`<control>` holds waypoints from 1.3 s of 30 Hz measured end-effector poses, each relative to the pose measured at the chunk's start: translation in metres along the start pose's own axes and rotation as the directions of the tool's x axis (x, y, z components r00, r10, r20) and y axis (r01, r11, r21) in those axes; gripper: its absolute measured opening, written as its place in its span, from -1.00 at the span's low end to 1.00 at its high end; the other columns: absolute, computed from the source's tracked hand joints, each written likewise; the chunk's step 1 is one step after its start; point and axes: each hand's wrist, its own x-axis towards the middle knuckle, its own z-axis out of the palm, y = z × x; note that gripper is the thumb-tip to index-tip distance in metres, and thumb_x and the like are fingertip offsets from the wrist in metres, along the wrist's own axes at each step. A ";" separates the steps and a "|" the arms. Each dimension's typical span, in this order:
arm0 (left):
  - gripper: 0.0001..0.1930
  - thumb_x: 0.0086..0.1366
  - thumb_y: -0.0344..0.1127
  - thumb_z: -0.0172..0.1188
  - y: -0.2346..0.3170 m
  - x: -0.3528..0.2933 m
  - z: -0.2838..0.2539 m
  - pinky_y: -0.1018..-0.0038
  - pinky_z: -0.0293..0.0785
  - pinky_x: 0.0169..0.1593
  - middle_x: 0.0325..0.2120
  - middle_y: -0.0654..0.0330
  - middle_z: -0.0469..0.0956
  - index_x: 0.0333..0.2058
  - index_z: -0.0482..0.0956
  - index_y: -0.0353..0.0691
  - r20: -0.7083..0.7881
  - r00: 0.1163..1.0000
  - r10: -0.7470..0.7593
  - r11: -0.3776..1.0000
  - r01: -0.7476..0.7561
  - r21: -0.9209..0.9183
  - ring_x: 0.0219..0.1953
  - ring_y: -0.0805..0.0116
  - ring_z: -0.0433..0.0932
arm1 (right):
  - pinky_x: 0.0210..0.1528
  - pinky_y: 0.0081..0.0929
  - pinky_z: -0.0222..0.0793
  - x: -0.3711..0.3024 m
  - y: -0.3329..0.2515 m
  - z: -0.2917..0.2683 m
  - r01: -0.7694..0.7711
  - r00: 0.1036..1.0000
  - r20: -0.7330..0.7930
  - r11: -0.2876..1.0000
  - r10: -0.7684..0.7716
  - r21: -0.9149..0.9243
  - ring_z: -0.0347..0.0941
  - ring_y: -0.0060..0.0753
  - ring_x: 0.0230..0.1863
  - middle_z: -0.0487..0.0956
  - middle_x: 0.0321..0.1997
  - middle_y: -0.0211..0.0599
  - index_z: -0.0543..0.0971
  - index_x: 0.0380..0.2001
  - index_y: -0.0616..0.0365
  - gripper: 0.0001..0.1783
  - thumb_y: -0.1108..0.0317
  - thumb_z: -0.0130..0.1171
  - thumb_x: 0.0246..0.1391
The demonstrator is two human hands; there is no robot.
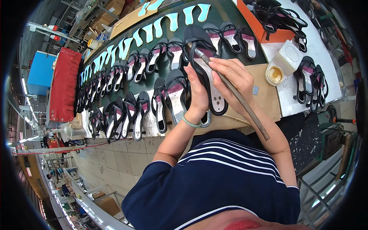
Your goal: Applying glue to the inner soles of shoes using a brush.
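Sandal (217, 100), black, one: held up over the near edge of the bench (226, 13), toe pointing away. Left hand (198, 94): fingers curled round its side, partly hidden. Right hand (235, 73): fingers pinching a brush (251, 115), tip at the straps. Risks: a slip there could smear the pale insole; a loose left hold could let the sole twist. Brush handle, long, slanting back over the right arm (281, 145): an elbow bump might jerk the tip. Other sandals (174, 94), close rows: one drop could topple several. Pot (274, 74), open, beside a white container (290, 53): a sweeping arm might spill it. Pale blue pieces (147, 33), farther row: stray drips could mark them.
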 end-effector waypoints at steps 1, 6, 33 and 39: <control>-0.32 0.40 0.31 -0.52 -0.001 0.000 -0.001 0.51 0.33 0.05 -0.12 0.25 0.45 0.04 0.30 -0.15 0.007 1.000 -0.010 1.000 0.010 -0.007 -0.07 0.47 0.42 | -0.24 -0.40 0.47 -0.001 0.000 0.000 0.001 1.000 0.002 1.000 -0.001 -0.004 0.53 -0.17 -0.28 0.63 -0.21 -0.15 0.64 -0.26 0.27 -0.74 0.50 0.29 -0.13; -0.38 0.43 0.27 -0.51 -0.002 0.002 -0.001 0.51 0.36 0.02 -0.18 0.29 0.45 0.01 0.30 -0.13 -0.019 1.000 0.013 0.999 -0.014 -0.044 -0.14 0.49 0.44 | -0.25 -0.40 0.48 -0.003 0.003 0.001 0.012 1.000 -0.011 1.000 -0.012 -0.025 0.54 -0.19 -0.30 0.63 -0.22 -0.16 0.64 -0.28 0.25 -0.74 0.49 0.29 -0.14; -0.31 0.40 0.31 -0.55 -0.007 0.004 -0.013 0.46 0.34 0.10 -0.06 0.21 0.42 0.08 0.26 -0.16 -0.064 0.998 -0.006 0.997 0.001 -0.075 -0.03 0.41 0.43 | -0.35 -0.43 0.35 -0.014 0.002 0.005 -0.012 1.000 -0.030 0.980 0.007 -0.199 0.49 -0.29 -0.39 0.62 -0.26 -0.27 0.63 -0.31 0.19 -0.72 0.48 0.29 -0.23; -0.29 0.40 0.31 -0.54 -0.004 0.002 -0.013 0.44 0.31 0.13 0.00 0.18 0.40 0.15 0.22 -0.17 -0.068 0.998 0.016 0.999 -0.019 -0.050 0.02 0.39 0.41 | -0.40 -0.44 0.30 -0.013 0.000 0.005 -0.004 0.999 -0.034 0.973 -0.004 -0.231 0.47 -0.31 -0.42 0.61 -0.27 -0.28 0.63 -0.33 0.20 -0.72 0.48 0.30 -0.24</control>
